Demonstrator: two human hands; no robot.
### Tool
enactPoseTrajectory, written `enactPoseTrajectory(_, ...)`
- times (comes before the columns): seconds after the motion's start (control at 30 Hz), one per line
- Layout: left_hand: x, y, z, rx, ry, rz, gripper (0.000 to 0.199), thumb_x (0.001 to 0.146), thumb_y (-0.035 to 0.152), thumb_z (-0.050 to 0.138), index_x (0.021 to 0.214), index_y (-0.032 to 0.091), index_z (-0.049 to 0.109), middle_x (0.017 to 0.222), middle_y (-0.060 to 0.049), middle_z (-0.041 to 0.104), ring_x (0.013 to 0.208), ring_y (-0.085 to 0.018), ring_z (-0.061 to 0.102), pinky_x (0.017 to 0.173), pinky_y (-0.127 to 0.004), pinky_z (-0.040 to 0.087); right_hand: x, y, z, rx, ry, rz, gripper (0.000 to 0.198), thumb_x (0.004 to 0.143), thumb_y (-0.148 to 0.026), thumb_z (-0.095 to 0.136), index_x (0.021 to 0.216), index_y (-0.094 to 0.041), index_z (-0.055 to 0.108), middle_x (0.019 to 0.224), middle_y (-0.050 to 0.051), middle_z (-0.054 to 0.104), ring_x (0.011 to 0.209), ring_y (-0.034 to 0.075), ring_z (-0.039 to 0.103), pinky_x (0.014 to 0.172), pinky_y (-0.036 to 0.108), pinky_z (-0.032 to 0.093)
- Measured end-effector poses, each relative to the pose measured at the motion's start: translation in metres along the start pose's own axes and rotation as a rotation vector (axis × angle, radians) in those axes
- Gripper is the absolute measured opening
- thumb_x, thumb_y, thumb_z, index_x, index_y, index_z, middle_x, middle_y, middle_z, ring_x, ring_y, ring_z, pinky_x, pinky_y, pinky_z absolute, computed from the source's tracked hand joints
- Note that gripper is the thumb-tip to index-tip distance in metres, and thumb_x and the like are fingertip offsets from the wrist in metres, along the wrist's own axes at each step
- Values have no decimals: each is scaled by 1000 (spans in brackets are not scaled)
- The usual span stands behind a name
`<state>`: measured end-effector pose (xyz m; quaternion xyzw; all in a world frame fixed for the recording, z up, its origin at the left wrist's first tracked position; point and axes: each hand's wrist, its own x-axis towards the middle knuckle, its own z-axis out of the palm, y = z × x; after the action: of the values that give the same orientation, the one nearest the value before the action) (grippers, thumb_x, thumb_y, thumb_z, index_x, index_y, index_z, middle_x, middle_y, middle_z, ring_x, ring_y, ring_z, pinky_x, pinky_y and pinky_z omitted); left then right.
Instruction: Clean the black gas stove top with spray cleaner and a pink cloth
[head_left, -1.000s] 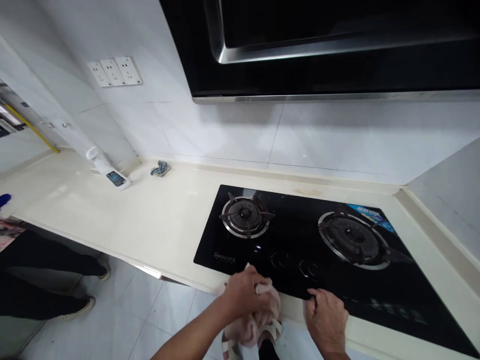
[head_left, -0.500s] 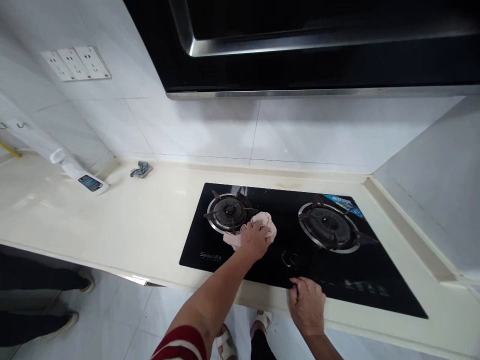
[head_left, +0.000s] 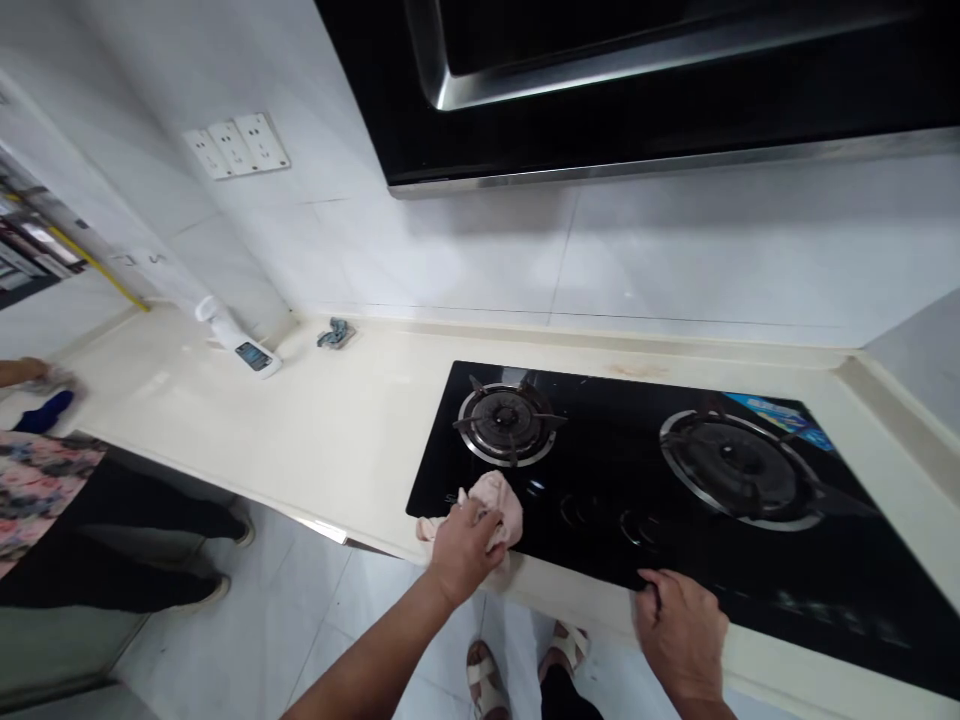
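My left hand (head_left: 466, 550) presses a crumpled pale pink cloth (head_left: 501, 498) onto the front left corner of the black glass gas hob (head_left: 592, 470), its fingers closed over it. Part of the cloth hangs past the hob's edge onto the counter. Curled at the hob's front edge is my right hand (head_left: 682, 630); its fingers are bent in, and whatever they may hold is hidden. Behind the cloth lies the left burner (head_left: 506, 420), with its black pan support. The right burner (head_left: 739, 468) sits farther right, and round control knobs (head_left: 637, 525) are near the front.
A white spray bottle (head_left: 251, 350) lies tilted on the cream counter (head_left: 352, 420), beside a small blue-grey scrunched item (head_left: 336, 333). Overhead hangs a black range hood (head_left: 637, 90). Another person (head_left: 52, 500) stands at the far left, one hand near a blue item (head_left: 45, 412).
My left hand has drawn the cloth from beside the left burner to the hob's front left edge. My right hand stays at the front edge. The view has turned left, showing another person.
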<state>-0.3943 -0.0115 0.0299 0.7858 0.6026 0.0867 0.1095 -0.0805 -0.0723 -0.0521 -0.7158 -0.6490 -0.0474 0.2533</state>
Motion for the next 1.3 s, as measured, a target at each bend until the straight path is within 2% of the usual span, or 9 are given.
enactPoseTrajectory(0.17,-39,-96,-32,58,122,-366,35,91,30,58,127,30,62,132,-6,55,116,-23,55,99,-34,48,0,2,2,3,9,-11,23,88,-26,45,94,-19,66,101,12,65,101,33,57,82,45,38)
enactPoseTrajectory(0.33,-48,-185,-76,103,243,-774,37,96,35,50,129,24,61,126,-11,55,111,-27,57,94,-39,48,0,4,4,-9,27,-19,22,87,-26,45,92,-19,66,99,12,66,99,33,57,79,44,38)
enactPoseTrajectory(0.4,-46,-204,-87,101,265,-901,41,97,40,46,132,22,58,124,-13,55,106,-28,59,89,-40,49,0,4,4,-20,20,-16,22,87,-25,46,91,-19,66,100,12,66,99,33,57,79,44,38)
enactPoseTrajectory(0.5,-41,-207,-90,88,275,-1021,46,98,48,41,132,22,56,121,-14,54,100,-29,61,80,-41,49,-1,3,3,-41,10,-23,23,88,-25,45,92,-19,66,102,12,66,99,32,56,79,43,37)
enactPoseTrajectory(0.63,-39,-174,-74,59,255,-1012,46,95,51,45,130,24,55,120,-11,53,96,-25,62,77,-37,49,1,-3,-1,-37,11,-4,23,89,-24,44,94,-18,66,104,12,65,102,31,53,81,43,36)
enactPoseTrajectory(0.87,-52,-74,-30,-6,199,-816,38,93,48,52,123,25,59,120,-8,53,96,-24,63,73,-33,49,4,-10,-9,40,-30,13,26,91,-25,42,98,-18,66,109,13,62,105,30,49,84,43,34)
enactPoseTrajectory(1.07,-54,6,-5,-35,133,-693,33,91,39,58,120,23,58,120,-8,52,97,-22,62,69,-30,48,6,-9,-15,315,18,42,25,95,-31,43,100,-18,63,110,12,59,104,26,50,89,42,35)
enactPoseTrajectory(1.2,-50,71,14,-55,61,-562,32,91,39,60,119,25,58,123,-7,51,100,-20,62,73,-28,49,-2,1,-29,537,97,51,21,94,-28,44,94,-19,62,102,10,59,102,25,53,93,45,39)
enactPoseTrajectory(1.3,-44,128,32,-92,-19,-441,33,88,38,62,119,27,58,124,-7,52,103,-21,61,77,-30,50,-25,21,-52,670,15,-4,18,95,-28,45,93,-21,62,98,8,60,99,24,56,92,43,45)
